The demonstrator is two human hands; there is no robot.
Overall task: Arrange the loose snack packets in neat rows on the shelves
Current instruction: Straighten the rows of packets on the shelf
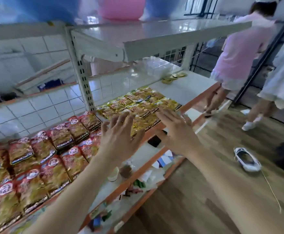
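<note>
Red snack packets (pixel 41 159) lie in rows on the left part of the white shelf (pixel 185 89) with an orange front edge. Yellow snack packets (pixel 141 103) lie in rows to their right. My left hand (pixel 121 132) is spread flat, fingers straight, over the near yellow packets where they meet the red ones. My right hand (pixel 175 127) is also flat with straight fingers at the front right of the yellow rows, near the shelf edge. Neither hand grips anything. A few loose gold packets (pixel 173 77) lie at the far right back of the shelf.
A bare white shelf (pixel 154 31) hangs above. Lower shelves hold a cup (pixel 113 173), a black object (pixel 154 141) and mixed small items. Two people (pixel 239 56) stand at right on the wooden floor, where a white shoe (pixel 246 159) lies.
</note>
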